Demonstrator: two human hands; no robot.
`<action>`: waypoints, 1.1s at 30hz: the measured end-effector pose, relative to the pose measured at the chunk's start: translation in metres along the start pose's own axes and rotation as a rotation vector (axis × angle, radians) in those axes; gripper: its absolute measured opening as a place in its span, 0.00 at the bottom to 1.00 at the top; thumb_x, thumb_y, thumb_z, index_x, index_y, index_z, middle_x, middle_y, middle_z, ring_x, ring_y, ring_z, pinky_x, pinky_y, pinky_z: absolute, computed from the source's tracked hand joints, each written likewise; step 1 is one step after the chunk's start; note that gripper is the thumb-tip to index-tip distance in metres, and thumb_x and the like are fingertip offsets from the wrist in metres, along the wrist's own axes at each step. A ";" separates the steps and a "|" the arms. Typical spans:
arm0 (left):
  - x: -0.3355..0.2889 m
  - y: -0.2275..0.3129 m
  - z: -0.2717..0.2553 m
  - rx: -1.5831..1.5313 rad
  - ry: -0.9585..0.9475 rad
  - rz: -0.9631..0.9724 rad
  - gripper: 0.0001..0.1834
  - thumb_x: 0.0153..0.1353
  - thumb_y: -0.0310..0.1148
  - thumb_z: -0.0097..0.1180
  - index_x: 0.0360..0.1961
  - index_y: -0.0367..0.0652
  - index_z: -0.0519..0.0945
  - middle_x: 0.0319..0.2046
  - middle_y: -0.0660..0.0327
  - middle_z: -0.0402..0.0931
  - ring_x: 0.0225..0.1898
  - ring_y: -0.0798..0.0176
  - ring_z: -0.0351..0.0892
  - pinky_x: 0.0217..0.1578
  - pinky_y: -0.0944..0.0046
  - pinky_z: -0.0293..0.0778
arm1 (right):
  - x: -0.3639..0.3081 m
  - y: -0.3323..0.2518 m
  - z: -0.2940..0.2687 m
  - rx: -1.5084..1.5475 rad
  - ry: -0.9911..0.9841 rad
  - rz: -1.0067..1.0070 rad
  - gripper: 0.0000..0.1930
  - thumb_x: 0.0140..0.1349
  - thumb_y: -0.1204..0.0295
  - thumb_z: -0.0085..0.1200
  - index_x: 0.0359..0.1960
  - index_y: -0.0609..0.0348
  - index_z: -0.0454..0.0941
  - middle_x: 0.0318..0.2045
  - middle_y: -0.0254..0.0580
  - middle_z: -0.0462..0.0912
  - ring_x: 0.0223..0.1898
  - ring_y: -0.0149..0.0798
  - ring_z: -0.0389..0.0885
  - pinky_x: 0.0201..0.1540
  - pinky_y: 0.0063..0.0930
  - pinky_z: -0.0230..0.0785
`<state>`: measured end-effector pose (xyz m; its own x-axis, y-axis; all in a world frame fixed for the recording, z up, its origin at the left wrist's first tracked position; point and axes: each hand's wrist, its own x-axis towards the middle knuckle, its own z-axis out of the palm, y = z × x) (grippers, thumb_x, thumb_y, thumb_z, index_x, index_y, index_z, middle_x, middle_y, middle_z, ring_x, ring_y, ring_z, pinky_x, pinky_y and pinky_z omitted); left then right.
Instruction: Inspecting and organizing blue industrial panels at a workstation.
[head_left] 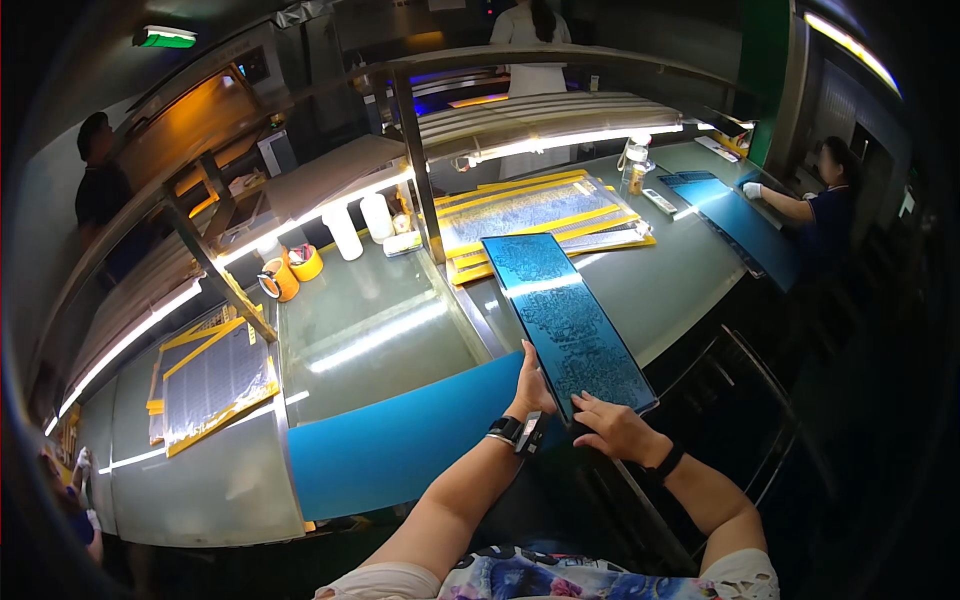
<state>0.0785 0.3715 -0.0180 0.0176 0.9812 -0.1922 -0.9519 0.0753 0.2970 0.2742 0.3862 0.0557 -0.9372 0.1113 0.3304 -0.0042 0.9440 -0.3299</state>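
Table [345, 390]: grey-green.
Panel [565, 312]: long axis away-left.
Left hand [534, 386]: grasps left edge.
Right hand [615, 428]: on near end, grip unclear to me.

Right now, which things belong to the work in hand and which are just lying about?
In hand:
patterned blue panel, held by left hand, touched by right hand
plain blue sheet, probably

Apparently lying about:
orange rolls
white cylinders
yellow-edged sheets
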 end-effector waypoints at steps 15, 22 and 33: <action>0.018 -0.003 -0.020 0.120 0.248 -0.147 0.38 0.55 0.67 0.48 0.50 0.42 0.72 0.49 0.54 0.74 0.46 0.52 0.76 0.49 0.45 0.71 | 0.014 0.044 -0.038 0.937 0.702 0.761 0.08 0.64 0.78 0.44 0.27 0.62 0.74 0.23 0.37 0.80 0.26 0.28 0.76 0.31 0.24 0.70; 0.027 -0.019 0.013 0.267 0.389 0.141 0.25 0.64 0.40 0.54 0.54 0.35 0.65 0.46 0.52 0.73 0.43 0.53 0.77 0.41 0.51 0.76 | 0.053 -0.008 -0.156 -0.456 0.913 0.095 0.04 0.61 0.81 0.46 0.30 0.64 0.73 0.31 0.42 0.79 0.34 0.40 0.75 0.36 0.33 0.65; 0.068 -0.017 0.034 0.170 0.517 0.128 0.18 0.64 0.35 0.54 0.52 0.42 0.66 0.46 0.60 0.71 0.40 0.60 0.76 0.40 0.54 0.77 | 0.027 0.002 -0.167 -0.391 0.925 0.108 0.06 0.60 0.84 0.46 0.35 0.65 0.75 0.35 0.44 0.81 0.36 0.38 0.80 0.36 0.26 0.73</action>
<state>0.1066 0.4425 -0.0047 -0.2879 0.7726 -0.5658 -0.8731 0.0308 0.4865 0.3071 0.4432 0.2118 -0.2866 0.2427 0.9268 0.3345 0.9319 -0.1406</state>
